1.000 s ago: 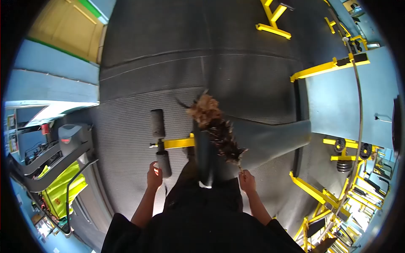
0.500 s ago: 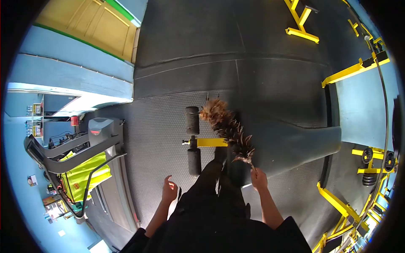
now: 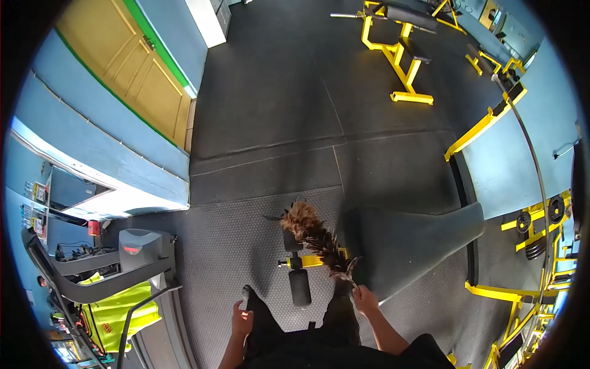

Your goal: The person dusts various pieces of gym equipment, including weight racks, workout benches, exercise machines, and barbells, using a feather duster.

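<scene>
My right hand [image 3: 365, 301] is closed around the thin handle of a feather duster [image 3: 324, 244]. The duster has dark brown feathers, and its lighter, tan tip lies over the upper foam roller [image 3: 291, 240] of a bench's leg attachment; whether it touches cannot be told. A second foam roller [image 3: 300, 288] shows below, joined to a yellow bar [image 3: 312, 261]. Close to my right hand is the dark padded bench [image 3: 412, 243], stretching to the right. My left hand [image 3: 242, 320] hangs beside my leg, fingers loosely bent and apart, holding nothing.
A treadmill [image 3: 144, 252] with a bright yellow-green cloth [image 3: 120, 307] on it stands at left. Yellow bench frames [image 3: 402, 67] are ahead, and a barbell rack [image 3: 485, 126] with weight plates [image 3: 534, 249] is at right. A yellow door [image 3: 132, 61] is at upper left.
My view has tilted up, so the bench and rollers sit lower in it. The duster's tip has moved from beside the upper roller to over it. My feet stand wider apart.
</scene>
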A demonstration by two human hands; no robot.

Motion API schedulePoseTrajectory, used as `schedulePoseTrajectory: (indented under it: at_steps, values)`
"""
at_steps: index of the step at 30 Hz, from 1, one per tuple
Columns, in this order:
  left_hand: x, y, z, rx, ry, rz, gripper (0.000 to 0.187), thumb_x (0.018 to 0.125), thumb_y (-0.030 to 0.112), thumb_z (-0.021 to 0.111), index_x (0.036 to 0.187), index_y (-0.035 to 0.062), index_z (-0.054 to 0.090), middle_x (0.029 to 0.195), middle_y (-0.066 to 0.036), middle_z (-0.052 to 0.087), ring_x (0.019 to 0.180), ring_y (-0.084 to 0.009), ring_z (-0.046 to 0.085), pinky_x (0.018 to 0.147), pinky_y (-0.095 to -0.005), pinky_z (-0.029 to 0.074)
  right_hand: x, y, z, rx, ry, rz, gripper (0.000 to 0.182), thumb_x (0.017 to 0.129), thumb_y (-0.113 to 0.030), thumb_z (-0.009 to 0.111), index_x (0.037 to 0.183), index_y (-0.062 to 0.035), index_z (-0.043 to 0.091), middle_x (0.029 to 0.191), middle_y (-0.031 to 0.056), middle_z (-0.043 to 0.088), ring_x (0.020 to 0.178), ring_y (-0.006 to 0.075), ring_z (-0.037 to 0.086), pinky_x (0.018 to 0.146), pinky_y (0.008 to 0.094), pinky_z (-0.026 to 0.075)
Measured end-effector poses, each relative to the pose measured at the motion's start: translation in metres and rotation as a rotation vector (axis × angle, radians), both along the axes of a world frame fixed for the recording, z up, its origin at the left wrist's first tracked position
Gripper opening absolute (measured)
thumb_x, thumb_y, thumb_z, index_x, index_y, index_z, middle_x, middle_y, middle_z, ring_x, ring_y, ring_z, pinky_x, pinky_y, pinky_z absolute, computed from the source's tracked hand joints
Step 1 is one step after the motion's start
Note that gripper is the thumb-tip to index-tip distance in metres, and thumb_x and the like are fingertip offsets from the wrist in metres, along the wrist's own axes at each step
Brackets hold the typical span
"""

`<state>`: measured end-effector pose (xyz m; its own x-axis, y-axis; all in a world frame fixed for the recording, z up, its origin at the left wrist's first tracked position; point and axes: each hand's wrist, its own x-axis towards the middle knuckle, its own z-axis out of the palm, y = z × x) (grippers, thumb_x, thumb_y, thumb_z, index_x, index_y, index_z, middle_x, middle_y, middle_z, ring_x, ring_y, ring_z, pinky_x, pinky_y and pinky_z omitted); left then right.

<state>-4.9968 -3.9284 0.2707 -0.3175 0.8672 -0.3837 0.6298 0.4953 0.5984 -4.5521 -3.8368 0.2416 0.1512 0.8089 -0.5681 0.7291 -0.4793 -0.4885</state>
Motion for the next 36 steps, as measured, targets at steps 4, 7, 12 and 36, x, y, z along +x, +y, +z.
schedulePoseTrajectory:
  at_steps: [4, 7, 12, 36]
  values:
    - [-0.106, -0.001, -0.016, -0.117, -0.135, 0.082, 0.061, 0.085, 0.015, 0.065, 0.138, 0.0041, 0.037, 0.083, -0.011, 0.068, 0.079, -0.0263, 0.069, 0.075, -0.0378, 0.054, -0.099, -0.001, 0.007, -0.006, -0.098, -0.09, 0.037, 0.093, -0.044, 0.054, 0.099, -0.0074, 0.058, 0.092, 0.0225, 0.067, 0.092, 0.0465, 0.062, 0.074, 0.0547, 0.049]
    - [-0.235, 0.001, -0.077, 0.052, -0.098, -0.057, 0.064, 0.083, 0.012, 0.069, 0.139, 0.0067, 0.038, 0.081, -0.007, 0.067, 0.075, -0.0218, 0.067, 0.072, -0.0368, 0.053, -0.185, 0.008, 0.014, 0.01, -0.106, -0.133, 0.039, 0.096, -0.045, 0.048, 0.112, -0.0109, 0.06, 0.102, 0.0259, 0.066, 0.099, 0.0457, 0.062, 0.083, 0.0551, 0.049]
    - [-0.37, 0.082, -0.033, 0.081, -0.005, 0.1, 0.067, 0.081, 0.01, 0.07, 0.139, 0.0101, 0.039, 0.08, -0.004, 0.066, 0.069, -0.019, 0.064, 0.07, -0.0341, 0.052, -0.322, 0.039, 0.029, 0.002, 0.106, -0.235, 0.043, 0.093, -0.046, 0.054, 0.108, -0.0064, 0.063, 0.099, 0.0233, 0.067, 0.096, 0.0417, 0.064, 0.08, 0.049, 0.049]
    - [-0.376, 0.601, -0.058, 0.143, -0.349, -0.148, 0.06, 0.082, 0.019, 0.075, 0.134, 0.0077, 0.047, 0.076, -0.007, 0.063, 0.069, -0.0146, 0.06, 0.066, -0.0323, 0.05, -0.374, 0.413, 0.02, 0.084, 0.009, -0.333, 0.036, 0.093, -0.039, 0.052, 0.1, -0.005, 0.064, 0.088, 0.0202, 0.066, 0.084, 0.037, 0.065, 0.073, 0.0481, 0.049]
